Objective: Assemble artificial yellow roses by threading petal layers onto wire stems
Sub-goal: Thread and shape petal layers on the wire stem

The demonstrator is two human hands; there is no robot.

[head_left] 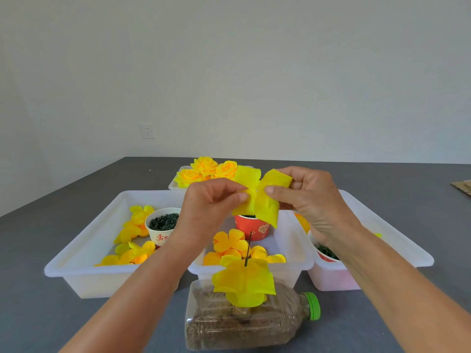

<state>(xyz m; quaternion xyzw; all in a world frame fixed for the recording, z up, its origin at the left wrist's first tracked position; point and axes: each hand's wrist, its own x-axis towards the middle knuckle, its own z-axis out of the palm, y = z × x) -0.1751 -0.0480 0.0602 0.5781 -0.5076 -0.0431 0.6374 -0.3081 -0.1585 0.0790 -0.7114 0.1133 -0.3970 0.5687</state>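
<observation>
Above the middle tray (pixel 300 261), I have my left hand (pixel 211 202) and right hand (pixel 308 197) each pinching the yellow petal layer (pixel 257 197). Next I should centre its hole over the upright wire stem (pixel 248 248), then slide it down squarely onto the threaded petals (pixel 244 281).

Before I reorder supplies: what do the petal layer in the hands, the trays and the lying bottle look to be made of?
Petal layer: thin yellow fabric or crepe-like sheet, matte; it creases softly where the left hand and right hand pinch it. Trays: white plastic, slightly translucent, smooth rounded rims. Bottle: clear glossy plastic, ribbed, green cap, holding brown granular filling.
</observation>
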